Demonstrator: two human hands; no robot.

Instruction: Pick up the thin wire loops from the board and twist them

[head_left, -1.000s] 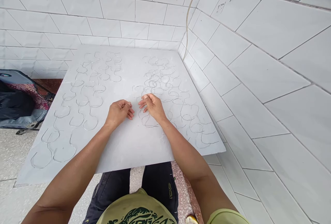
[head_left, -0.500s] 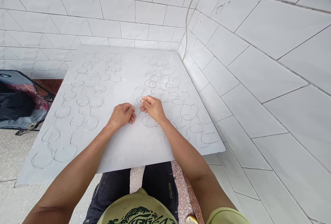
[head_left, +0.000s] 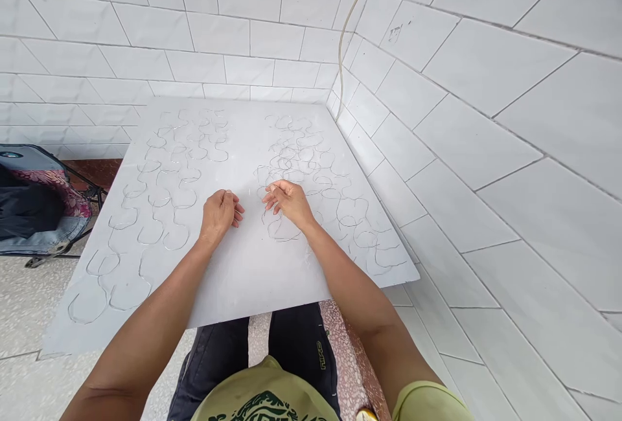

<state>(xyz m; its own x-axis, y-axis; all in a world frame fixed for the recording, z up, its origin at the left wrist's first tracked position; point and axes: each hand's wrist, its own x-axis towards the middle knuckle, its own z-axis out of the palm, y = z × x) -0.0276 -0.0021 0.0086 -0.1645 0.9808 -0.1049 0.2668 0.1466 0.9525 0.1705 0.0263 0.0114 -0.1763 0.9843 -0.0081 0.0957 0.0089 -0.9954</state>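
Observation:
A white board [head_left: 253, 272] rests across my lap. Thin bent wire loops lie on it in two groups, a spread-out left group [head_left: 162, 204] and a denser right group [head_left: 311, 155]. My left hand [head_left: 218, 212] sits at the board's middle, knuckles up and fingers curled in; what it holds, if anything, is hidden. A short gap to its right, my right hand [head_left: 290, 203] hovers over the near edge of the right group. Its thumb and fingers are pinched on a thin wire piece [head_left: 269, 189].
White tiled walls close in behind and on the right, right beside the board's edge. A thin cable [head_left: 346, 32] hangs down the wall corner. A dark bag with patterned cloth [head_left: 36, 201] lies on the floor at the left. My dark trousers [head_left: 291, 343] show below the board.
My left hand has drawn a little to the left, widening the gap between the hands. The right hand stays in place, still pinched. The view has tilted slightly.

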